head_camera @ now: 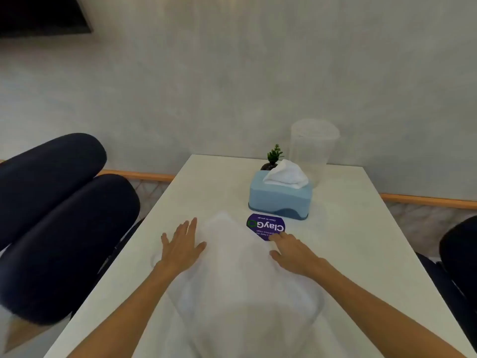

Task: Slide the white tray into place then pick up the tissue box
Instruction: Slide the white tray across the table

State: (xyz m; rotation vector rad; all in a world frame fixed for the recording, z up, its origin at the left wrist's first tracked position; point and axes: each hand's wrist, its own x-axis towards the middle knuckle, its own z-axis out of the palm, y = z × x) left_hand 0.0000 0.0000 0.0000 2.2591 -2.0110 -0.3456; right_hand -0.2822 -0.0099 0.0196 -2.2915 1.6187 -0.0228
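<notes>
A white tray (232, 267) lies blurred on the white table (361, 241), between my two hands. My left hand (180, 246) rests flat on the tray's left edge with its fingers spread. My right hand (291, 250) lies on the tray's right edge, fingers pointing forward and touching a purple round sticker (265, 224). A light blue tissue box (280, 197) with a white tissue sticking out of its top stands beyond the sticker, apart from both hands.
Behind the tissue box stand a small green plant in a dark pot (273, 157) and a clear plastic jug (312, 151), close to the wall. Dark blue chairs sit at the left (59, 215) and at the right (456, 254) of the table.
</notes>
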